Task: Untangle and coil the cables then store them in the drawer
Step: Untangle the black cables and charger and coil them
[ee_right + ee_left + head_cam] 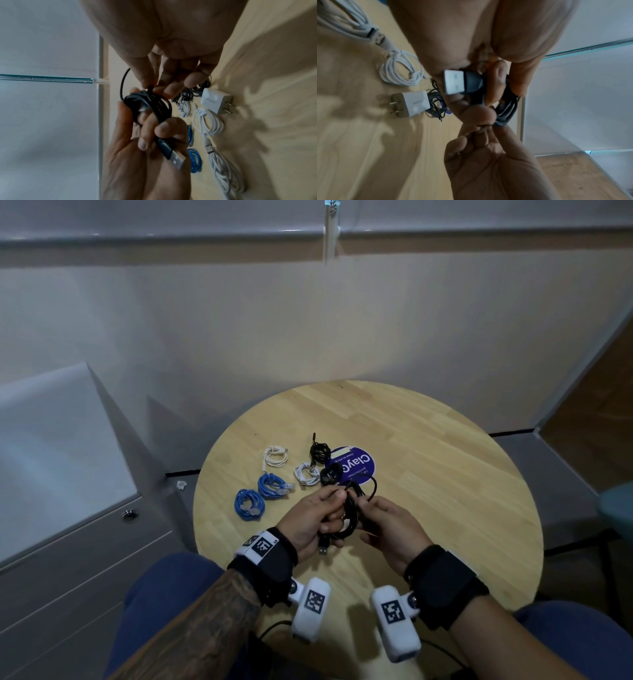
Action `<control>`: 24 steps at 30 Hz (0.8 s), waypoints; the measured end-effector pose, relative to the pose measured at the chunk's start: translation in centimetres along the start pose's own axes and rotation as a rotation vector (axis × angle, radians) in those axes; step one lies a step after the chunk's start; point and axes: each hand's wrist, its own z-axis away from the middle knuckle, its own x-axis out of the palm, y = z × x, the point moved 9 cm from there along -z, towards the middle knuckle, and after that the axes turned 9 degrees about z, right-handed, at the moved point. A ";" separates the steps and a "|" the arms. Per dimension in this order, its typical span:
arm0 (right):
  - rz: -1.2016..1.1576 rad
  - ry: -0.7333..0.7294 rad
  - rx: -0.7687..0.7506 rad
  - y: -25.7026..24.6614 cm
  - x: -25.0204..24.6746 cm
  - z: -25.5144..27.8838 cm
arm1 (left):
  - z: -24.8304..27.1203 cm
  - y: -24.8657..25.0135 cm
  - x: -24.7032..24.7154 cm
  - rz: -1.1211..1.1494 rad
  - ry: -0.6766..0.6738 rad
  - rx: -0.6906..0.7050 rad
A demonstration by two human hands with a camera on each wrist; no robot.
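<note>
At the lower centre of the head view, the left hand [310, 517] curls round a coiled black USB cable [349, 513], its metal plug [323, 550] hanging below. The right hand [387, 522] pinches a loose strand of it. Beyond, on the round light wooden table [428, 460], lie two blue coiled cables [249, 504], white coiled cables [306, 474], a black bundle [319, 451] and a purple round sticker [356, 465]. A grey drawer cabinet [68, 535] stands at left.

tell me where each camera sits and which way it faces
Head: worn on the head, looking down at the round table; both forearms show.
Left wrist: along the left hand at the black cable.
Right wrist: along the right hand at that coil.
All views share the cable's USB plug.
</note>
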 end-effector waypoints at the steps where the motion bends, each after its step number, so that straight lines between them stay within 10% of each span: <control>1: -0.005 -0.006 -0.002 0.1 0.2 -0.1 | 0.1 0.0 0.2 -0.008 -0.013 -0.009; 9: -0.038 -0.170 -0.290 -2.4 3.3 1.3 | -0.3 0.0 -0.5 0.134 0.049 0.000; 24: 0.138 0.203 -0.406 -4.4 -1.7 0.6 | 0.1 0.0 0.8 -0.191 0.004 0.070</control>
